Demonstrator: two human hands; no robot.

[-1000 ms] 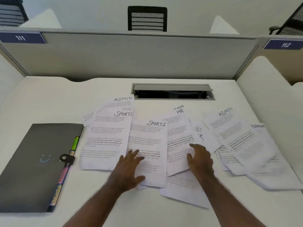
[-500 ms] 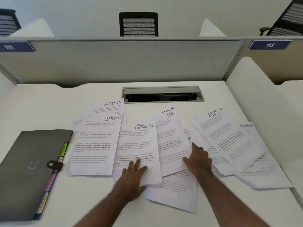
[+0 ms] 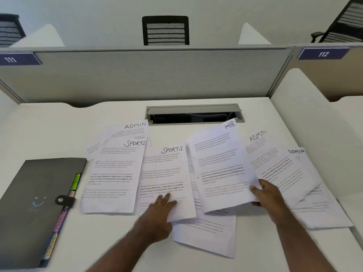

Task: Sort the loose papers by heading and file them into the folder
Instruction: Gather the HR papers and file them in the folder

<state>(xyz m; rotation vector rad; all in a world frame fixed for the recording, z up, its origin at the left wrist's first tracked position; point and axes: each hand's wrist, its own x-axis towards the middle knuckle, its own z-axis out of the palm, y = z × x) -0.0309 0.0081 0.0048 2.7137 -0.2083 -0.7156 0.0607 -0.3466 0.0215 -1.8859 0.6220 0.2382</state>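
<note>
The right hand point(image 3: 268, 195) pinches the lower right edge of an HR sheet point(image 3: 222, 165), thumb on top and fingers curled beneath, holding it tilted up off the spread of loose papers; the left hand point(image 3: 159, 213) lies flat, fingers straight, pressing on the middle SPORTS sheet point(image 3: 165, 179). Half a second ago both hands rested on the papers and the HR sheet lay flat among them. A second SPORTS sheet point(image 3: 112, 173) sits just left, overlapping an ADMIN sheet point(image 3: 130, 130); more ADMIN sheets point(image 3: 275, 161) fan out at right. The grey folder point(image 3: 33, 195), snapped closed with coloured tabs showing, lies at the white desk's point(image 3: 49, 124) left edge, apart from the papers.
</note>
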